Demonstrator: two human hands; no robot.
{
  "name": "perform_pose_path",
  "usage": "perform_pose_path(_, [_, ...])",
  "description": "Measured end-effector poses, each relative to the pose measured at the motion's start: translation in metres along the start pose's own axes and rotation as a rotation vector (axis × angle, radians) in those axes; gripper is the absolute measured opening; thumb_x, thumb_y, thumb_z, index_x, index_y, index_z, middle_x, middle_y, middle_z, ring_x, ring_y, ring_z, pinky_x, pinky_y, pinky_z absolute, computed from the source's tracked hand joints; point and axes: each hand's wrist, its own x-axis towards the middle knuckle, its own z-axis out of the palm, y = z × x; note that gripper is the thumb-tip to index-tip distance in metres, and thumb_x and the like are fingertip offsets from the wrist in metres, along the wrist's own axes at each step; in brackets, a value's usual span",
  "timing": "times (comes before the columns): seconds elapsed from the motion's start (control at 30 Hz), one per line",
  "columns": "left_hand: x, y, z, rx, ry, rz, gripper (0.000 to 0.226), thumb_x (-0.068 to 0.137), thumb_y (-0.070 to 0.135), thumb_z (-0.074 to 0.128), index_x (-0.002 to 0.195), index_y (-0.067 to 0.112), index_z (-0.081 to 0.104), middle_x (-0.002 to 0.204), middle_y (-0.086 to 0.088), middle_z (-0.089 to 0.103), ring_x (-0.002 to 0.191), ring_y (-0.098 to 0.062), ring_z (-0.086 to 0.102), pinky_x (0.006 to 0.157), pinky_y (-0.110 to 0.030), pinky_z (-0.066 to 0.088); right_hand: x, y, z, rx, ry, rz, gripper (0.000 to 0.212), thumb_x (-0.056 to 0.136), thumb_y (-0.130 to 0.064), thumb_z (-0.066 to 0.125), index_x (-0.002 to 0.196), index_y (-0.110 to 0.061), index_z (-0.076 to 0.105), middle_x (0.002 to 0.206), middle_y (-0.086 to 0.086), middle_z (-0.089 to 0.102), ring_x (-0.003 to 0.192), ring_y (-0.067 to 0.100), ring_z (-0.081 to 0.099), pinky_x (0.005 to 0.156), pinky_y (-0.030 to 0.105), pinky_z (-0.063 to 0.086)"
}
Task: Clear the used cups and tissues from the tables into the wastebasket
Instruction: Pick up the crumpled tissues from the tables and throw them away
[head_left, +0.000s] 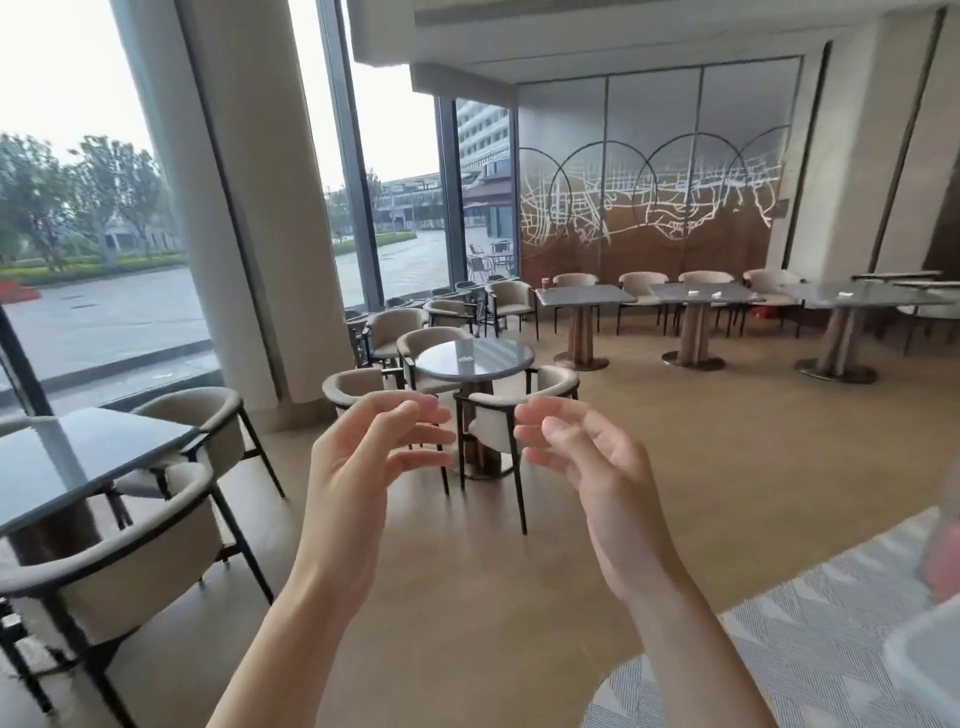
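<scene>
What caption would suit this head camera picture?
Two empty hands, left and right, raised before café tables; a tissue waits on the round table.

Grey glossy round desk (475, 358) with a white tissue (464, 359), beige chairs (498, 415) on black frames, grey zigzag-patterned rug (779, 670).

No text, label, brand, number or sign could be read anywhere. At about one o'clock, the wall panel (654, 208) carried only white map-like lines and circles, no lettering.

Blurred pink thing (943, 561) cut off at right edge, far-table scraps (717, 295) (tissues?) too small
</scene>
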Motion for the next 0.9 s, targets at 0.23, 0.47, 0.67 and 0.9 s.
perform_pose_path(0.23, [0.135,-0.098,0.028,-0.025,0.032,-0.027,0.024,0.086,0.023,0.057,0.092,0.007,0.074,0.096,-0.019,0.074,0.090,-0.033,0.072,0.078,-0.039,0.056,0.148,0.070,-0.016,-0.037,-0.052,0.035,0.030,0.085,-0.030,0.060,0.106,-0.013,0.075,0.108,0.005,0.076,0.106,0.022,0.071,0.100,0.040,0.055])
perform_pose_path(0.47, [0.277,-0.220,0.046,-0.046,0.063,-0.090,0.023,0.084,0.024,0.059,0.090,0.009,0.076,0.096,-0.019,0.075,0.090,-0.035,0.072,0.079,-0.041,0.059,0.302,0.170,-0.033,-0.051,-0.045,0.058,0.033,0.086,-0.028,0.061,0.111,-0.010,0.073,0.109,0.003,0.077,0.104,0.016,0.072,0.093,0.033,0.056])
perform_pose_path(0.67, [0.439,-0.299,0.081,-0.075,0.045,-0.109,0.016,0.096,0.008,0.058,0.092,0.004,0.073,0.092,-0.016,0.076,0.084,-0.027,0.072,0.081,-0.045,0.056,0.465,0.222,-0.048,-0.105,0.024,0.030,0.033,0.085,-0.031,0.063,0.109,-0.012,0.074,0.116,0.007,0.074,0.103,0.017,0.072,0.092,0.033,0.057])
perform_pose_path(0.9, [0.581,-0.388,0.105,-0.025,0.000,-0.120,0.016,0.097,0.007,0.058,0.094,0.000,0.072,0.094,-0.019,0.074,0.085,-0.027,0.072,0.079,-0.041,0.058,0.618,0.303,-0.068,-0.089,0.075,0.045,0.024,0.090,-0.025,0.064,0.108,-0.013,0.074,0.114,0.005,0.075,0.102,0.021,0.072,0.091,0.035,0.059])
